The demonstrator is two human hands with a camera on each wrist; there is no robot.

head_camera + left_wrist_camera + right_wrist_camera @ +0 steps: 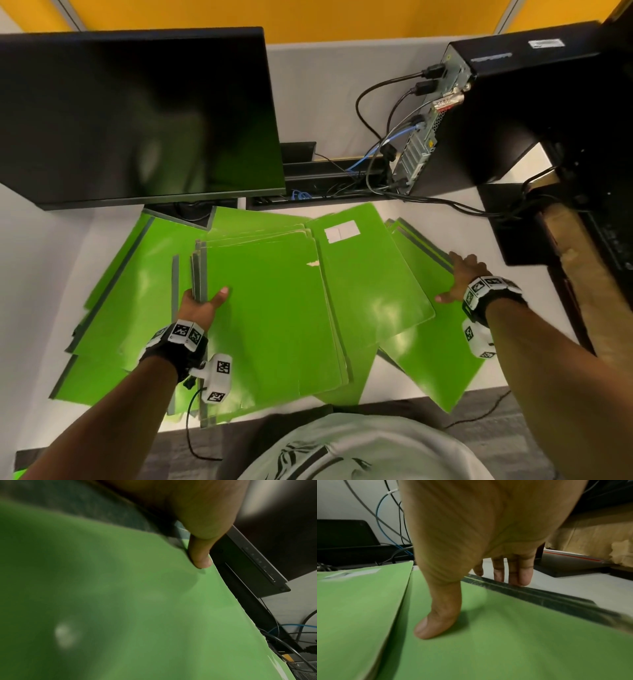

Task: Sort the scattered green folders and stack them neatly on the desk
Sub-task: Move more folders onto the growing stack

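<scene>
Several green folders with grey spines lie scattered across the white desk [34, 260]. In the middle is a thick stack of folders [274, 308]; my left hand [205, 301] grips its grey spine edge, thumb [200, 555] on the top cover [137, 601] and fingers hidden beneath. A folder with a white label [370, 274] overlaps the stack's right side. My right hand [460, 277] rests spread on the right-hand folders [435, 359]. Its thumb [436, 615] presses the green cover [488, 649], and its straight fingers [520, 573] touch the grey spine [539, 597]. More folders [137, 291] fan out at the left.
A dark monitor [137, 113] stands at the back left, its base just behind the folders. A black computer tower [496, 113] with cables [376, 154] is at the back right, and a black box [520, 222] sits close to my right hand. Some folders overhang the desk's front edge.
</scene>
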